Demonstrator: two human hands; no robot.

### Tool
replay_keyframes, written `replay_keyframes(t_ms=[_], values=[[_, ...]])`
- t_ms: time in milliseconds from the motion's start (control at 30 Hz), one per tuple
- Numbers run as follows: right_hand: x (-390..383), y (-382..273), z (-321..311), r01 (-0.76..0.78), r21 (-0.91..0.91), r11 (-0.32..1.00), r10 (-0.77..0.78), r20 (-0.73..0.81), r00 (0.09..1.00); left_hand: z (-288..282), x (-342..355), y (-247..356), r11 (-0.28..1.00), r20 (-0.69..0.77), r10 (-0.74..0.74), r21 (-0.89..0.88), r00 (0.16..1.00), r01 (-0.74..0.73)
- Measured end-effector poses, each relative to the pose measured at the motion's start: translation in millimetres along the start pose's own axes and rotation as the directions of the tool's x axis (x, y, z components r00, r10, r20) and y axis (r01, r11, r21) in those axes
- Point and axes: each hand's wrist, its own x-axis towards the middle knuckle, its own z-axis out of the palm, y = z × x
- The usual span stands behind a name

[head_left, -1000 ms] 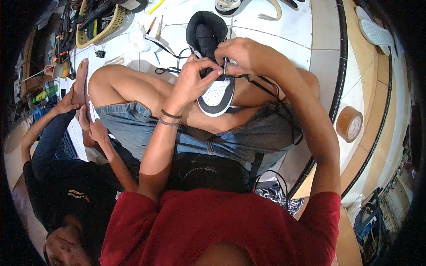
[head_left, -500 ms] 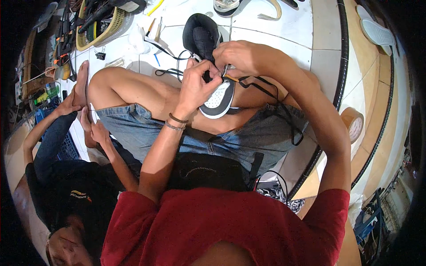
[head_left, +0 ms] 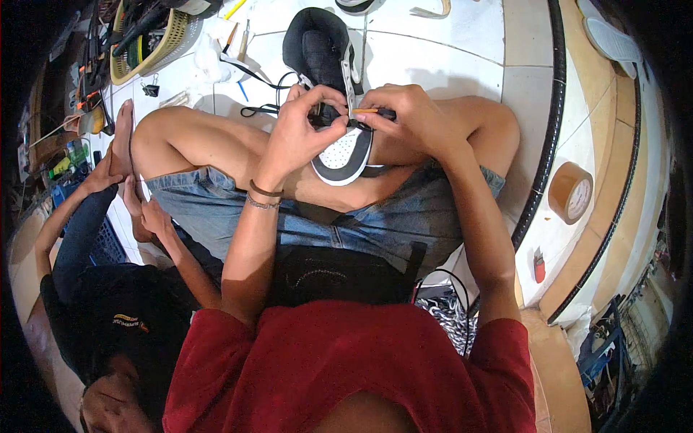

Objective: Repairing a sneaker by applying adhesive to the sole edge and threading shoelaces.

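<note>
Right fingers (head_left: 381, 123) gripping slim orange tool (head_left: 367, 110), left fingers (head_left: 329, 133) curled, grip unclear, black-and-white shoe (head_left: 318, 59), perforated white toe (head_left: 336, 156), dark collar (head_left: 297, 40)

We have a floor of white tiles (head_left: 462, 54) — toward ten o'clock we find a yellow basket (head_left: 171, 37) and a black clip (head_left: 150, 89) on it, toward eleven a slim orange tool (head_left: 232, 34), a second slim tool (head_left: 244, 42), a blue stick (head_left: 242, 91) and a looped black lace (head_left: 261, 111). Toward one we see a pale curved strip (head_left: 433, 11). Past a black edging (head_left: 554, 108), pale and tan tiles (head_left: 605, 148) carry a tape roll (head_left: 564, 192) at three — and a small red object (head_left: 539, 268) between three and four
</note>
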Motion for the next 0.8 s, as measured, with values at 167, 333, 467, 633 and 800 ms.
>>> replay_keyframes(t_ms=[167,333,467,633,800], values=[[-9.6,-8.2,-15.1,-0.002,-0.026,1.000,0.003,0.057,0.998,6.0,-2.0,-2.8,0.996,-0.005,0.040,0.082,0.999,-0.040],[-31.3,-20.8,-41.9,-0.147,-0.038,0.988,0.146,-0.021,0.989,-2.4,-3.7,7.2,0.994,-0.011,-0.001,0.113,1.000,0.002],[-38.5,-44.0,-47.2,-0.021,-0.011,1.000,0.018,-0.225,0.974,-3.1,-1.8,30.1,0.971,-0.297,0.238,0.096,0.925,-0.219],[-45.9,-80.6,-50.6,0.043,0.059,0.997,-0.030,-0.210,0.977,2.0,-1.0,84.4,0.931,-0.071,0.339,-0.119,0.938,-0.345],[-66.3,-88.2,-42.6,0.000,0.185,0.983,0.040,-0.212,0.976,7.2,-5.3,95.0,0.917,-0.025,0.384,-0.106,0.923,-0.385]])
